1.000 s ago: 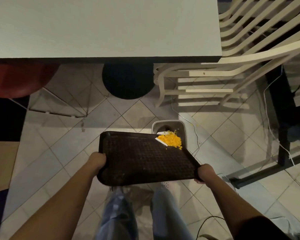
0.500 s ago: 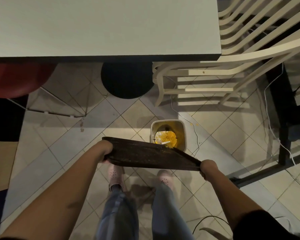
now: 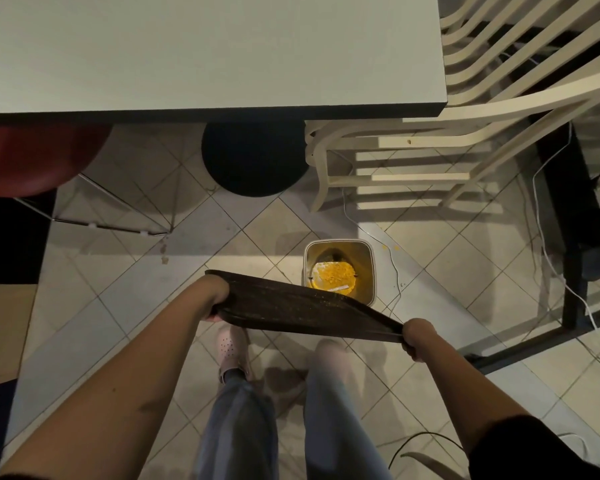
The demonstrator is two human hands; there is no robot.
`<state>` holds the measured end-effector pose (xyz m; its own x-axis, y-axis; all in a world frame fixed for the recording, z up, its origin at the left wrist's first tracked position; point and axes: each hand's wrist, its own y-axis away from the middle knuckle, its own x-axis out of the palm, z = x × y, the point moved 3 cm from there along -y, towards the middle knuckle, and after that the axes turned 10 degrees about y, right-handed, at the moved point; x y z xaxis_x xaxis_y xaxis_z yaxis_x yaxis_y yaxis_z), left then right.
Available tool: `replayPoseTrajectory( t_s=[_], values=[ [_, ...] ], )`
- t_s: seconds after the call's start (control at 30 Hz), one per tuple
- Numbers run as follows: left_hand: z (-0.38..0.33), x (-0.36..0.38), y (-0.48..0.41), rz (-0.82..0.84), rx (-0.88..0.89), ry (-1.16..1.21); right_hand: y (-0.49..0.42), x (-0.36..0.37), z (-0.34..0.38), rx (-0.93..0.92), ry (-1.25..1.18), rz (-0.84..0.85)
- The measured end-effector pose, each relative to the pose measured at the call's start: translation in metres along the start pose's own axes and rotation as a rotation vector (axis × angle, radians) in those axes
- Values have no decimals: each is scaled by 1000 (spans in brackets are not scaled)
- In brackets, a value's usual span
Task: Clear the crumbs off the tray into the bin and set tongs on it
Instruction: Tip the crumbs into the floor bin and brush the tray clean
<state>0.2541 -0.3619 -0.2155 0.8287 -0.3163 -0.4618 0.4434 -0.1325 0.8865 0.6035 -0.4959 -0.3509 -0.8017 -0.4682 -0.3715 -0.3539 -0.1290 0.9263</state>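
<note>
I hold a dark textured tray (image 3: 302, 306) tipped steeply away from me, its far edge over a small pale bin (image 3: 369, 268) on the floor. My left hand (image 3: 213, 296) grips the tray's left end and my right hand (image 3: 417, 337) grips its right end. Yellow crumbs (image 3: 333, 275) and a white paper strip lie at the bottom of the bin. A few fine specks still cling to the tray's surface. No tongs are in view.
A white table (image 3: 205, 53) spans the top of the view, with a black stool (image 3: 253, 157) and a red seat (image 3: 32, 157) under it. A cream slatted chair (image 3: 430, 140) stands to the right. White cables (image 3: 548, 258) trail on the tiled floor beside a black frame.
The tray went from nearly flat, with the yellow crumbs piled at its far right corner, to steeply tipped. The crumbs and paper strip slid off into the bin.
</note>
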Motion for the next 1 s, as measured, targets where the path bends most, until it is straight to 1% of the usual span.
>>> replayPoseTrajectory(
  t_s=[0.03, 0.07, 0.1, 0.13, 0.17, 0.2, 0.23, 0.27, 0.3, 0.33, 0.37, 0.4, 0.43, 0.47, 0.57, 0.7, 0.77, 0.8, 0.83, 0.87, 0.93, 1.0],
  values=[
    [1, 1, -2, 12, 18, 8, 5, -2, 4, 16, 145, -4],
    [3, 2, -1, 7, 33, 16, 9, -5, 10, 10, 341, -54],
    [6, 3, 1, 11, 47, 18, 14, -8, 16, -9, 571, -147],
    [8, 4, 1, 7, 72, 14, 19, -10, 25, -74, 738, -265],
    [9, 6, 3, 5, 102, 11, 24, -6, 37, -198, 801, -316],
    [12, 7, 5, -1, 130, 7, 30, 3, 51, -368, 752, -258],
    [15, 7, 4, -2, 159, -2, 38, 14, 65, -532, 603, -102],
    [19, 6, 4, -15, 191, -22, 50, 27, 79, -650, 432, 95],
    [23, 4, 6, -44, 224, -38, 64, 41, 91, -739, 313, 263],
    [26, 0, 8, -73, 258, -37, 78, 53, 102, -839, 283, 372],
    [31, -4, 10, -95, 285, -28, 90, 62, 111, -946, 336, 417],
    [34, -9, 12, -99, 302, -19, 97, 68, 118, -1025, 405, 425],
    [37, -14, 17, -98, 313, -17, 99, 70, 124, -1068, 448, 417],
    [39, -21, 22, -106, 324, -16, 96, 69, 129, -1062, 464, 416],
    [42, -42, 32, -145, 342, -1, 68, 60, 137, -910, 488, 414],
    [51, -65, 36, -200, 340, 4, 24, 42, 140, -751, 655, 253],
    [55, -71, 37, -213, 328, 8, 11, 34, 146, -725, 757, 145],
    [56, -73, 39, -211, 328, 1, 12, 32, 148, -747, 764, 101],
    [56, -74, 40, -203, 330, 0, 20, 32, 151, -795, 719, 88],
    [55, -76, 42, -193, 334, 3, 32, 36, 153, -866, 647, 108],
    [55, -79, 44, -179, 346, 10, 69, 50, 153, -1060, 535, 203],
    [54, -83, 47, -179, 362, 28, 100, 66, 149, -1211, 526, 272]
  ],
)
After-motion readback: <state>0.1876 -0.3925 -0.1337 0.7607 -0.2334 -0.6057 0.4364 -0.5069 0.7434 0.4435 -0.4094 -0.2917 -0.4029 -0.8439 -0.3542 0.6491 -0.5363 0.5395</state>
